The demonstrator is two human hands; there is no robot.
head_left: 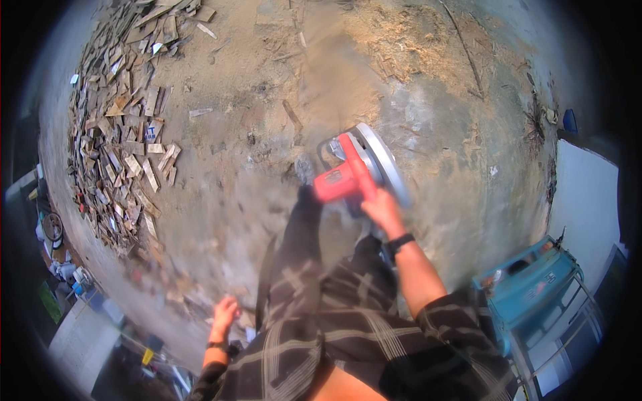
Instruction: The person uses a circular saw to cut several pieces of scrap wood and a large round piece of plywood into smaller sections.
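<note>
My right hand (384,212) is wrapped round the rear handle of a red circular saw (336,181) with a silver blade guard (380,155). The saw hangs in front of my legs, above the dusty ground, and looks slightly smeared by motion. A dark band circles my right wrist. My left hand (226,311) hangs low at my left side, away from the saw. Its fingers are curled in, and nothing shows in them.
A long heap of scrap wood pieces (127,154) spreads along the left. Sawdust (401,43) covers the far ground, with a thin stick (465,50) there. At the right stand a teal machine (531,284) and a white panel (585,194). A bicycle wheel (52,227) shows far left.
</note>
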